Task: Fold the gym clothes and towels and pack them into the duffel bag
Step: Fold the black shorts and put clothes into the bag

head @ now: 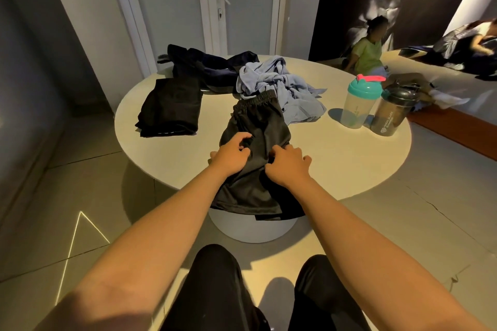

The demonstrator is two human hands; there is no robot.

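Gripping the black shorts (258, 126) at about mid-length, both hands sit side by side just in from the near edge of the bench (344, 158). The left hand (232, 154) has its fingers curled into a bunch of fabric. The right hand (286, 166) is likewise curled and pinches a fold just beside it. The left hand lies slightly farther in from the edge than the right.

The shorts lie directly under and ahead of the hands. Their long axis runs from the near edge toward the bench centre, tipped a little rightward at the far end. The waistband (255, 98) points away from the person. The leg hems (247, 203) hang off the near edge toward the knees.

Judgement: the coming fold turns on that axis. Both hands are equally near and already at the midpoint, so either a lengthwise halving or a hem-to-waistband fold is open. The overhanging part probably has to come up onto the bench first.

- A folded black garment (170, 107) lies flat toward the left edge, apart from the shorts.
- A pale blue heap (274, 83), unfolded, sits beyond the waistband and touches or overlaps it.
- Dark navy clothes (204, 64) are piled at the far edge.
- Two shaker bottles stand close together near the right edge, one teal-lidded (360, 101) and one dark (392, 113).
- No duffel bag can be made out with certainty.
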